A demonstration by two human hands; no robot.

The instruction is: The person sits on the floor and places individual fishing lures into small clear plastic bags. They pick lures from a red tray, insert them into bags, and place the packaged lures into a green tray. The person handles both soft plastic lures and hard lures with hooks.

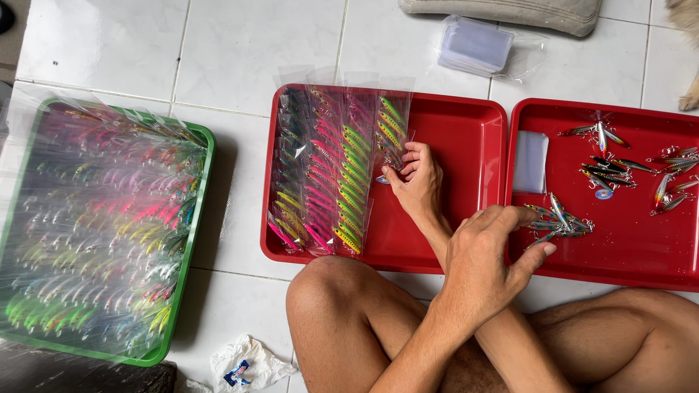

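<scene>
My arms are crossed over my bent knees. My right hand [416,178] reaches left into the middle red tray [466,145] and pinches a bagged fishing lure [389,149] at the top of the rightmost row of bagged lures [328,175]. My left hand [489,255] reaches right over the edge of the right red tray [626,247]. Its thumb and fingers close around a small cluster of loose silvery lures [561,220].
A green tray [195,218] heaped with bagged colourful lures sits on the left of the white tile floor. More loose lures [619,164] and a small stack of clear bags [530,161] lie in the right tray. A pack of clear bags [475,45], a cushion [510,11] and crumpled plastic [244,364] lie around.
</scene>
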